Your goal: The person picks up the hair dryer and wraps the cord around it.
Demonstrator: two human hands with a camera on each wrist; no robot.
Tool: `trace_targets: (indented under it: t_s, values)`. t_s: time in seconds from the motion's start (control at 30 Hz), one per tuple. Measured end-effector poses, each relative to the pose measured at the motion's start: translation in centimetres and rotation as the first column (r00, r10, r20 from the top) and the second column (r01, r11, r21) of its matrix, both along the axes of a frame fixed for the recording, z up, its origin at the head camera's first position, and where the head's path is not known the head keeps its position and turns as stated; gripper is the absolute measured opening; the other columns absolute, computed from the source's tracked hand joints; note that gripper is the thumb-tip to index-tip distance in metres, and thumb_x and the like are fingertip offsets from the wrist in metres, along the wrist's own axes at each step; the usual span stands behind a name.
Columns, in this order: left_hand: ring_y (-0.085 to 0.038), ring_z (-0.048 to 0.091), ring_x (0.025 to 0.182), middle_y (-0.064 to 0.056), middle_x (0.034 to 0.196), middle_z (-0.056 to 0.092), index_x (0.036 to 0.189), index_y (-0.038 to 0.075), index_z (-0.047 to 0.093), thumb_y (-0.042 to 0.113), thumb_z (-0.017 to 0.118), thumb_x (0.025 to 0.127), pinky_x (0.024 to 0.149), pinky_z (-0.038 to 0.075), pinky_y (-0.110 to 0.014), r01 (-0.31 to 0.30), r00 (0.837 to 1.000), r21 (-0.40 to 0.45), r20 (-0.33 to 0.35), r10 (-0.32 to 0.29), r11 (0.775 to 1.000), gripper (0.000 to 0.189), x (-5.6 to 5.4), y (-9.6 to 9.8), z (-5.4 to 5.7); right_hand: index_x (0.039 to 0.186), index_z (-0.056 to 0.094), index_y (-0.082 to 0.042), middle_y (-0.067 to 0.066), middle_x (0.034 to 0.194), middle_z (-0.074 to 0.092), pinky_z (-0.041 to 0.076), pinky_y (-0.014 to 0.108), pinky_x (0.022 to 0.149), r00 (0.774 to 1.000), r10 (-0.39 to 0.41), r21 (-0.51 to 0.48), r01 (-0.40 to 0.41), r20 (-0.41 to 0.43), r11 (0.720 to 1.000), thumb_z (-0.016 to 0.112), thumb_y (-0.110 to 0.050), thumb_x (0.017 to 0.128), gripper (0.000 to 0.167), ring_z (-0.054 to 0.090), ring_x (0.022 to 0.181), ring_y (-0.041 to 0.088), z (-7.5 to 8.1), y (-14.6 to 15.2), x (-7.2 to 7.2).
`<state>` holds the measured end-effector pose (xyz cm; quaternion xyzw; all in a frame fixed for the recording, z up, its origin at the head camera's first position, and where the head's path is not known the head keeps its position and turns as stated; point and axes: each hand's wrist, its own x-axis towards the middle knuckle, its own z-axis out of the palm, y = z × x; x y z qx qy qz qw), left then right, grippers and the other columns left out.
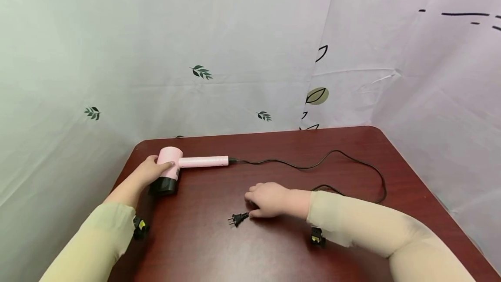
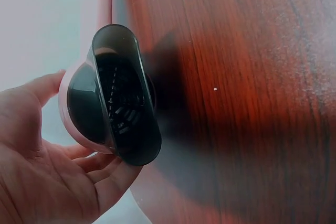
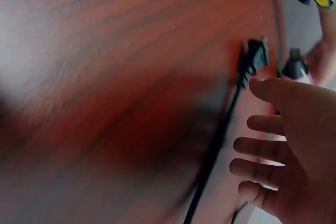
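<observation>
Dryer (image 1: 184, 162): at the table's far left, pink, T-shaped. Smooth cylindrical barrel (image 1: 169, 156), slim straight handle (image 1: 203, 161) pointing right. Black nozzle (image 2: 151, 140) on the barrel's near end, glossy, flattened to a long oval mouth; slotted grille (image 2: 126, 111) visible inside it.

Left hand (image 1: 150, 171): grasping the barrel, thumb on one side, fingers wrapped round the other, spread only as wide as the barrel. Can't tell whether the dryer's weight is on the table or in the hand.

Right hand (image 1: 270, 200): released, nothing in it. Fingers loosely extended and apart, thumb tip right by the plug (image 1: 238, 218); can't tell if they touch. Plug is small, black, ribbed at the cord end, metal pins pointing left, near mid-table.

Cord (image 1: 301, 168): thin, black, out of the handle's end, wavy run right, loops near the table's right side, goes back under the right forearm. Right wrist view has it running to the plug, beside the fingers.

Table (image 1: 203, 238): red-brown wood grain, slight gloss, rounded far corners. Backdrop (image 1: 242, 34): white creased sheet, leaf prints (image 1: 201, 72). Sleeves (image 1: 364, 219) pale, plain fabric.
</observation>
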<state>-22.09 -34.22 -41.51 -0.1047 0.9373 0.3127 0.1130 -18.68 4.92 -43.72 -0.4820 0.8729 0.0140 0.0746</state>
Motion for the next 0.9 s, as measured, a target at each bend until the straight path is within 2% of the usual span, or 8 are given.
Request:
trace_targets:
  t_s: [0.3,0.5,0.73,0.9]
  values:
    - [-0.05,0.043,0.121,-0.044,0.138,0.032,0.143,-0.024,0.014,0.051,0.054,0.096,0.101,0.038,-0.059,0.001,0.999,0.052,0.034,-0.002,0.999,0.097,-0.5,0.1,-0.1,0.105,0.064,-0.028,-0.014,0.088,0.051,0.046,0.023,0.066,0.996,0.078,0.034,-0.077,-0.044,0.996,0.073,-0.047,0.087,0.028,0.052,0.08,0.005,-0.5,-2.9,1.1]
    - [-0.05,0.043,0.119,-0.043,0.137,0.034,0.143,-0.023,0.016,0.059,0.057,0.09,0.1,0.04,-0.059,-0.02,0.999,0.075,0.047,0.017,0.997,0.106,-0.8,-0.1,-0.2,0.108,0.066,-0.029,-0.012,0.091,0.054,0.049,0.024,0.065,0.982,0.153,0.056,-0.148,-0.106,0.987,0.073,-0.045,0.087,0.027,0.057,0.082,0.008,-0.5,-3.8,1.6]
    - [-0.048,0.043,0.121,-0.041,0.138,0.033,0.144,-0.022,0.011,0.055,0.056,0.094,0.101,0.039,-0.059,-0.025,0.997,0.109,0.08,0.016,0.994,0.103,-0.8,0.0,-0.4,0.103,0.065,-0.026,-0.011,0.088,0.054,0.048,0.025,0.064,0.979,0.163,0.063,-0.156,-0.124,0.986,0.073,-0.038,0.088,0.02,0.057,0.076,0.008,-0.6,-4.1,1.8]
    - [-0.046,0.045,0.119,-0.039,0.137,0.035,0.144,-0.022,0.014,0.058,0.054,0.094,0.098,0.042,-0.057,-0.02,0.996,0.084,0.089,0.012,0.996,0.102,-0.8,-0.3,-0.6,0.102,0.064,-0.026,-0.012,0.089,0.056,0.048,0.024,0.065,0.981,0.157,0.061,-0.15,-0.115,0.987,0.073,-0.035,0.088,0.019,0.056,0.075,0.005,-0.6,-4.2,1.8]
